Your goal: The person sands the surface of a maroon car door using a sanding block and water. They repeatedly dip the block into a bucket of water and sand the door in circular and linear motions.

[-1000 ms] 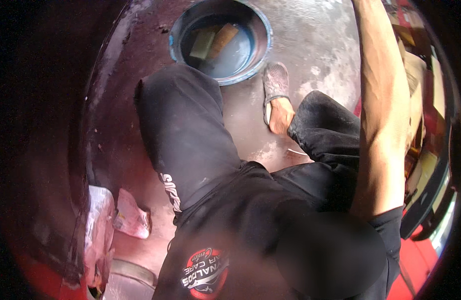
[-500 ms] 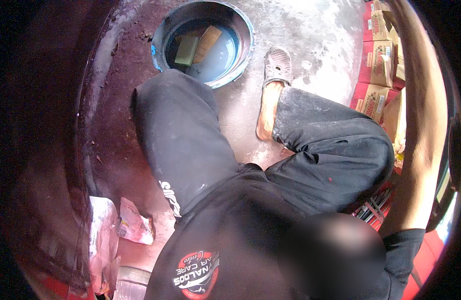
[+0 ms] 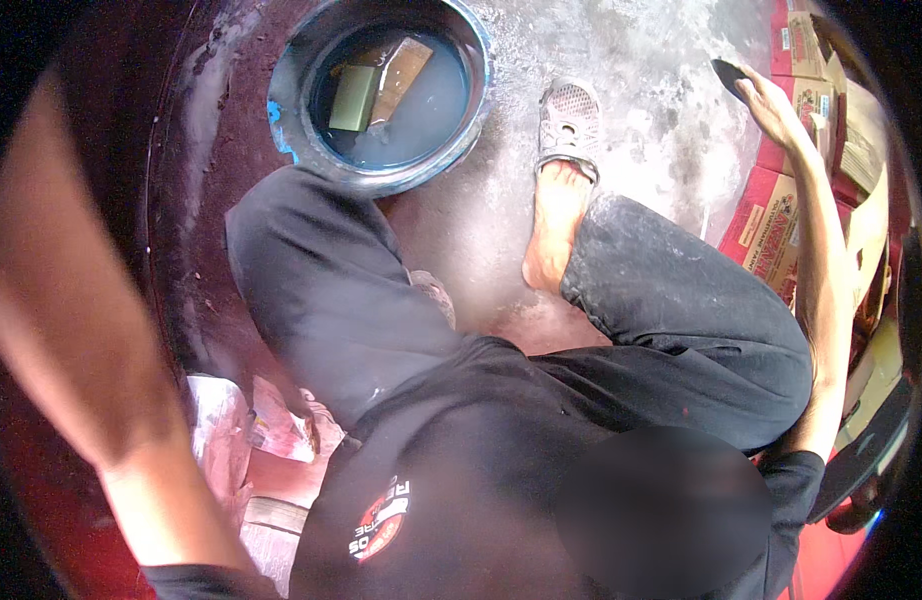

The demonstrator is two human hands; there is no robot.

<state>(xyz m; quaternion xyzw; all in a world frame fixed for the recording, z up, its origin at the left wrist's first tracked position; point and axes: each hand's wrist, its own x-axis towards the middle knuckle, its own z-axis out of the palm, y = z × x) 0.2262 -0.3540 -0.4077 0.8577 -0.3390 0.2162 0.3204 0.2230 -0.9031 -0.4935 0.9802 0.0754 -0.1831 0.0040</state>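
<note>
My right hand is held out at the upper right, closed on a small flat black piece whose kind I cannot make out. Beside that hand stand stacked red and brown cardboard boxes. My left forearm reaches up along the left edge toward a dark, glossy dark red surface; the hand itself is not visible. Before my knees, a round basin with a worn blue rim holds cloudy water. A green block and a flat tan piece lie in it.
My bent legs in dark trousers flank the wet, stained floor. One foot wears a grey perforated clog. A whitish, stained container and crumpled wrapping lie low at the left.
My right arm has come down from the top edge, bringing its hand and the black piece into view. My left arm has entered at the left. The basin appears shifted slightly left.
</note>
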